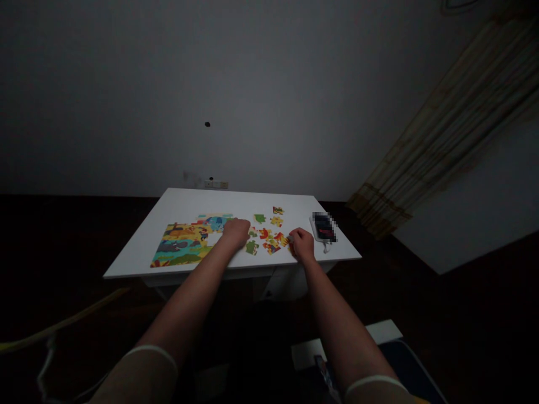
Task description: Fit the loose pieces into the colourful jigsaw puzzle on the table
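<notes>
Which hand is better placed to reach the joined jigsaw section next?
Left, I'd judge: the left hand is beside the joined jigsaw section, while the right hand is across the loose jigsaw pieces from it.

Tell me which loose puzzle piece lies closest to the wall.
The small puzzle piece just beyond the mostly yellow piece; every other loose one sits nearer the person.

Table (290, 203) plain white; curtain (425, 151) beige, patterned, with yellowish hem.
</notes>
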`<state>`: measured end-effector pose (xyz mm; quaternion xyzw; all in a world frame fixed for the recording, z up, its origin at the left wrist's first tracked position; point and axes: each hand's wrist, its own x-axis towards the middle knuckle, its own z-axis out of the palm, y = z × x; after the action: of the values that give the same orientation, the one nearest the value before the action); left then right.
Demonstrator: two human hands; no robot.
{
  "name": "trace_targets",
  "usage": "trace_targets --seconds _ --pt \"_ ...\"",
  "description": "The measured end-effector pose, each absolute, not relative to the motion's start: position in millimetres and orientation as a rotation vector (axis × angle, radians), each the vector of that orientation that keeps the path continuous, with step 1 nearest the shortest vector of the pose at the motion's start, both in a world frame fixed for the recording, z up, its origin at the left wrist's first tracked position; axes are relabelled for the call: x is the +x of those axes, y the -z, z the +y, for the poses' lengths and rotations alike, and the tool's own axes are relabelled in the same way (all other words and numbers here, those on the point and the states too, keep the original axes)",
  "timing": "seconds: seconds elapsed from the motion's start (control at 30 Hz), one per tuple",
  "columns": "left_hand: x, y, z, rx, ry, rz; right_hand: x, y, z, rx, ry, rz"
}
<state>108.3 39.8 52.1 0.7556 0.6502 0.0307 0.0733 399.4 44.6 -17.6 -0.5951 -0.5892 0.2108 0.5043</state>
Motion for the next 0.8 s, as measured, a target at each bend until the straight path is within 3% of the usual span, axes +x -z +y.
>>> trace_targets --seconds 0.43,0.8 --pt "89 -39 44 2.216 -0.613 1.536 396 10 39 -1.464 -0.498 -1.45" --pt "-8 -39 58 1.779 -0.983 1.559 400 15 40 -1.473 -0.516 -1.45"
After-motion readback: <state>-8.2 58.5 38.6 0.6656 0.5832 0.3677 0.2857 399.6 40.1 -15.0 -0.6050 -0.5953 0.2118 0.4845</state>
